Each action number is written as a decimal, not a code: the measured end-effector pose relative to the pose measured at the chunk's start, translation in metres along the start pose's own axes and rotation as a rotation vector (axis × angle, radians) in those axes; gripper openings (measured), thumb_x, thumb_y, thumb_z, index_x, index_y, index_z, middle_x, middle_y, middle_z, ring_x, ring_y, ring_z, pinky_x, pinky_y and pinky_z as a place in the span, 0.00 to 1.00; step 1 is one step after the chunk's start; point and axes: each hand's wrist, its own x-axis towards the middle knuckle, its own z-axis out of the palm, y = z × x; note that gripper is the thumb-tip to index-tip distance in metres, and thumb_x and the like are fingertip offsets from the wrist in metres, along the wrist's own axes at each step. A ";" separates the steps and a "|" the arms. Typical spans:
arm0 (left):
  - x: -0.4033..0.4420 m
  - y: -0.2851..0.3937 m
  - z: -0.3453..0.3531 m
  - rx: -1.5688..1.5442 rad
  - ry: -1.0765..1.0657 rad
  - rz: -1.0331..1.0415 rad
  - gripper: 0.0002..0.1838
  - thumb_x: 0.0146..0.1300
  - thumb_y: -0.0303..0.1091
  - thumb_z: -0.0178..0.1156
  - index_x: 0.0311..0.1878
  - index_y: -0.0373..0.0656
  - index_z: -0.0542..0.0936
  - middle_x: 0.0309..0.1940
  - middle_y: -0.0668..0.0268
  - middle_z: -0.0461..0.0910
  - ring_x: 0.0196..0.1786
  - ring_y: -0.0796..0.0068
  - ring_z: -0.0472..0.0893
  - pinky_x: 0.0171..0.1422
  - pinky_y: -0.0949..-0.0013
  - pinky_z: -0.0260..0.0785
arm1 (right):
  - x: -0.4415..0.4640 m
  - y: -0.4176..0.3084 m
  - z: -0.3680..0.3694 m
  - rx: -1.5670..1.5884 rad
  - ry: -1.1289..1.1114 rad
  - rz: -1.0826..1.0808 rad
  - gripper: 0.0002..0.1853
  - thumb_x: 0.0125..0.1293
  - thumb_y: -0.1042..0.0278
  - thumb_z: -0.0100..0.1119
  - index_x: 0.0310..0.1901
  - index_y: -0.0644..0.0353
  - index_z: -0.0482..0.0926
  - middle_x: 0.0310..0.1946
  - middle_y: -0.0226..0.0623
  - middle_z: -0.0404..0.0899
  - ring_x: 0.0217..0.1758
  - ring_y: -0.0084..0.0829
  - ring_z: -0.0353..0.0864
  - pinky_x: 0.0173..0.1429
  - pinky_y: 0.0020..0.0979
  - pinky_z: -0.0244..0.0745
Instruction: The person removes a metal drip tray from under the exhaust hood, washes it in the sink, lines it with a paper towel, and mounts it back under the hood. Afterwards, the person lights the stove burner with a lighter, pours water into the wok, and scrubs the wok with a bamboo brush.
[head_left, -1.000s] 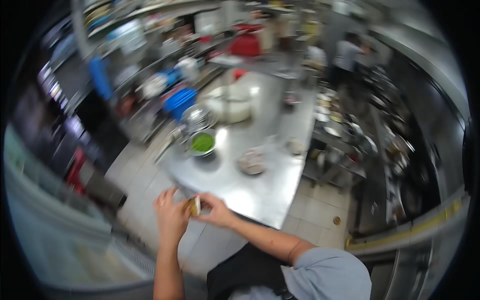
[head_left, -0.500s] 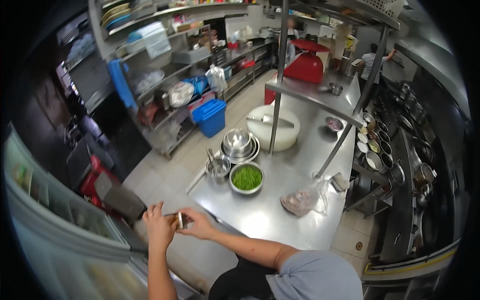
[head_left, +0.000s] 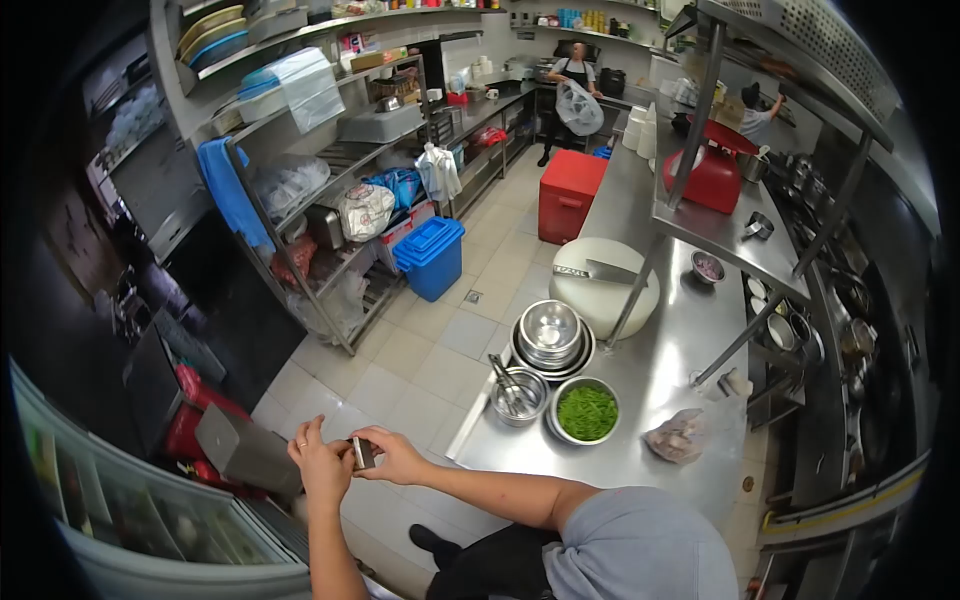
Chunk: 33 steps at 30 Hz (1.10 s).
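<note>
My left hand [head_left: 322, 465] and my right hand [head_left: 395, 458] are close together in front of my body, over the tiled floor. Between them is a small flat rectangular thing [head_left: 361, 454] with a pale edge and dark face; its kind is unclear. My right fingers close on its right side. My left thumb and forefinger pinch its other side, while other left fingers point up. To their right, on the steel worktop [head_left: 640, 475], stand a bowl of chopped greens [head_left: 587, 411], a bowl with metal utensils [head_left: 519, 396] and stacked steel bowls [head_left: 550, 330].
A bag of pale food [head_left: 676, 436] and a round white block with a cleaver [head_left: 610, 285] are on the worktop. A grey bin [head_left: 240, 447] stands left, a blue tub [head_left: 431, 257] by the shelves. A person [head_left: 575, 88] holds a plastic bag farther back.
My view has swung left, so the worktop and its bowls appear farther right and lower. A red cooler and a person with a plastic bag now show clearly. Both hands keep the small thing.
</note>
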 end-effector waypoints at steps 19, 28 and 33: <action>0.195 -0.249 0.021 -0.165 -0.022 0.246 0.05 0.42 0.32 0.70 0.26 0.45 0.86 0.68 0.54 0.69 0.74 0.48 0.60 0.75 0.39 0.44 | 0.242 0.110 0.109 -0.076 0.238 0.024 0.38 0.49 0.67 0.81 0.63 0.59 0.74 0.56 0.38 0.77 0.52 0.32 0.82 0.56 0.34 0.80; 0.246 -0.341 0.017 -0.072 0.087 0.194 0.05 0.47 0.33 0.69 0.29 0.47 0.87 0.69 0.58 0.69 0.73 0.51 0.62 0.74 0.48 0.49 | 0.335 0.178 0.150 -0.156 0.151 -0.081 0.34 0.50 0.66 0.80 0.60 0.60 0.77 0.53 0.36 0.79 0.47 0.27 0.83 0.50 0.30 0.81; 0.251 -0.400 -0.003 -0.123 0.155 0.113 0.04 0.45 0.32 0.70 0.28 0.48 0.86 0.69 0.61 0.70 0.73 0.55 0.63 0.73 0.48 0.49 | 0.382 0.157 0.190 -0.008 0.030 0.000 0.36 0.47 0.75 0.81 0.60 0.65 0.74 0.57 0.39 0.76 0.51 0.29 0.83 0.53 0.30 0.83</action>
